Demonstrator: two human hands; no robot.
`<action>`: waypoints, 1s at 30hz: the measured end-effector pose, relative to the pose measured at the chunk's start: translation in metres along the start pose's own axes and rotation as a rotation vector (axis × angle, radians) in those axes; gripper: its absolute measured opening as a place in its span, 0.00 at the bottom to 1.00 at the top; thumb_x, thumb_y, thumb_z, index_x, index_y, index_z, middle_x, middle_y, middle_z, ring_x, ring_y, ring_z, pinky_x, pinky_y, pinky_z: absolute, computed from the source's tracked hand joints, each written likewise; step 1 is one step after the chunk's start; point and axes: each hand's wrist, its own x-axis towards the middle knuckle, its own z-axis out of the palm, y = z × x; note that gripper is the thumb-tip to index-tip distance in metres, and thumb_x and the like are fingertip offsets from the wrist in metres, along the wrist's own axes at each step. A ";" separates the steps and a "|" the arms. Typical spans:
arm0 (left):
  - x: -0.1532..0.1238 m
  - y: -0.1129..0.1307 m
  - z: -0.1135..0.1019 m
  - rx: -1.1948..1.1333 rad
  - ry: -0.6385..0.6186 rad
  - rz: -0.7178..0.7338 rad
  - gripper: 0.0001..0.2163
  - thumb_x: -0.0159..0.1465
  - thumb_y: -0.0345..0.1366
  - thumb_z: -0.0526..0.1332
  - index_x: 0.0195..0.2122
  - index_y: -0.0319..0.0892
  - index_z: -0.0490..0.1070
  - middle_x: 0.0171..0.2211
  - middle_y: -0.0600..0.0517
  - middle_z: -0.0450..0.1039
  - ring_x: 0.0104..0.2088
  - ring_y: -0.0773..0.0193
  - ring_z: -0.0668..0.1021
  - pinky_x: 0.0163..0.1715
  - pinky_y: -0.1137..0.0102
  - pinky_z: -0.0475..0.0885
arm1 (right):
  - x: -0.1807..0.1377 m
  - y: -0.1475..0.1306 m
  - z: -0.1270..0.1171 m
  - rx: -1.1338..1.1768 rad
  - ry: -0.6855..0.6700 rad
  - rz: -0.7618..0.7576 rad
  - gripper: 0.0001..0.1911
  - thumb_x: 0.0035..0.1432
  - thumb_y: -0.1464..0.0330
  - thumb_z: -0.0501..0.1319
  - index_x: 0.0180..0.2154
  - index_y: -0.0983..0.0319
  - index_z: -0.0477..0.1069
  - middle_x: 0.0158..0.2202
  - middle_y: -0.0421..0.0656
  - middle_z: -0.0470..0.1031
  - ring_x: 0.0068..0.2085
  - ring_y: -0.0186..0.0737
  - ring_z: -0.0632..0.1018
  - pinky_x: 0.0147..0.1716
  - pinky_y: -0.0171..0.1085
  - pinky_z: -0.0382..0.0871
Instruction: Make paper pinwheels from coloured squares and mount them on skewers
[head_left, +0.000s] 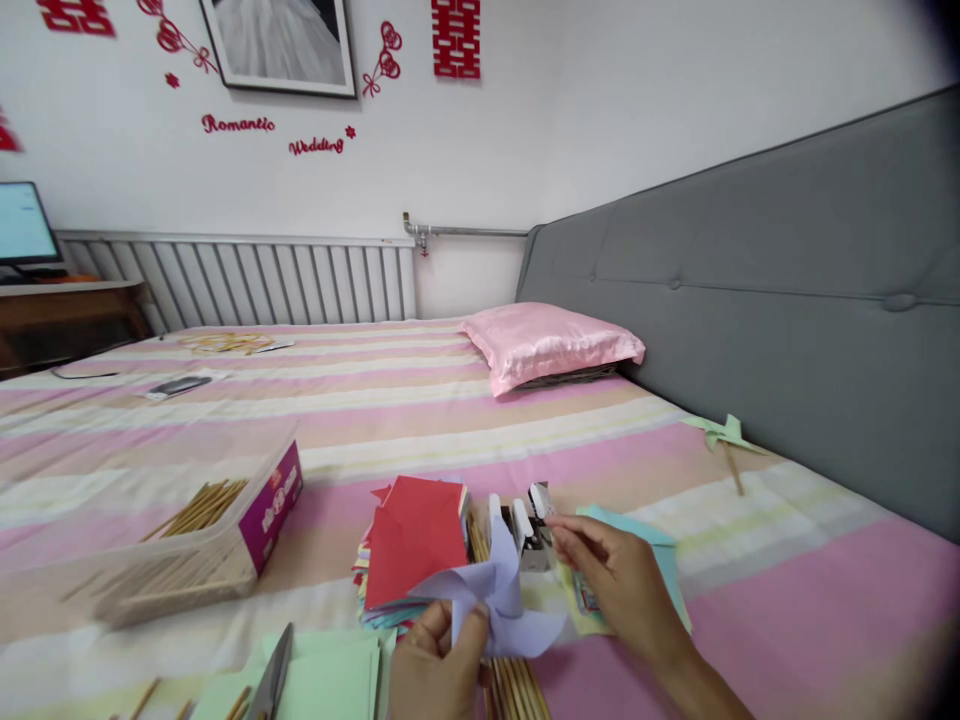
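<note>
Paper is the working material: you hold a pale lilac folded-paper pinwheel [499,600] low over the pink-and-cream striped bed [390,400], just in front of a fanned stack of coloured paper squares topped by a red sheet [415,545]. Judge the pinwheel as very light, thin and easily creased; its vanes will flex or flatten under any squeeze. Grip it at the centre where the folds meet, or on one vane edge, never across the open vanes.

Your left hand [431,670] has its fingers pinching the lower left vane. Your right hand [622,590] reaches to a small white-and-black stapler [525,530], fingers [570,535] closed lightly on its right end. Treat the stapler as rigid and compact; hold it by the body, clear of the mouth.

Bundled thin wooden sticks [517,690] lie under the pinwheel, cut off by the lower frame edge. A translucent plastic box of similar sticks [187,560] sits well apart to the left.

Hard to make out: the pinwheel's centre fastening, the small printed card [585,597] under your right hand, and most of the grey blade [274,675] at the bottom edge.
</note>
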 end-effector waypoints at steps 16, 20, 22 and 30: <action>0.003 -0.001 -0.009 0.276 0.034 0.122 0.07 0.44 0.35 0.58 0.19 0.38 0.73 0.13 0.53 0.70 0.17 0.64 0.68 0.19 0.71 0.63 | -0.013 0.017 0.008 -0.078 -0.443 0.026 0.17 0.41 0.79 0.52 0.34 0.61 0.68 0.23 0.37 0.72 0.23 0.33 0.71 0.22 0.28 0.61; 0.005 -0.008 -0.008 0.296 -0.027 0.149 0.06 0.44 0.34 0.57 0.19 0.39 0.72 0.14 0.53 0.70 0.19 0.61 0.71 0.20 0.69 0.65 | -0.011 0.013 0.005 -0.171 -0.368 -0.014 0.14 0.39 0.80 0.52 0.28 0.61 0.68 0.23 0.38 0.70 0.25 0.33 0.71 0.23 0.29 0.62; 0.004 -0.009 -0.007 0.293 -0.054 0.151 0.07 0.44 0.34 0.57 0.20 0.38 0.73 0.14 0.52 0.71 0.18 0.60 0.71 0.20 0.68 0.65 | -0.011 0.011 0.006 -0.232 -0.334 -0.040 0.13 0.39 0.81 0.52 0.26 0.61 0.69 0.23 0.38 0.71 0.25 0.34 0.71 0.24 0.29 0.61; 0.005 -0.011 -0.007 0.316 -0.079 0.134 0.08 0.44 0.35 0.57 0.22 0.38 0.74 0.16 0.50 0.74 0.19 0.60 0.71 0.21 0.68 0.66 | -0.009 0.010 0.009 -0.308 -0.308 -0.025 0.10 0.44 0.76 0.56 0.26 0.60 0.74 0.27 0.41 0.76 0.28 0.38 0.74 0.28 0.32 0.62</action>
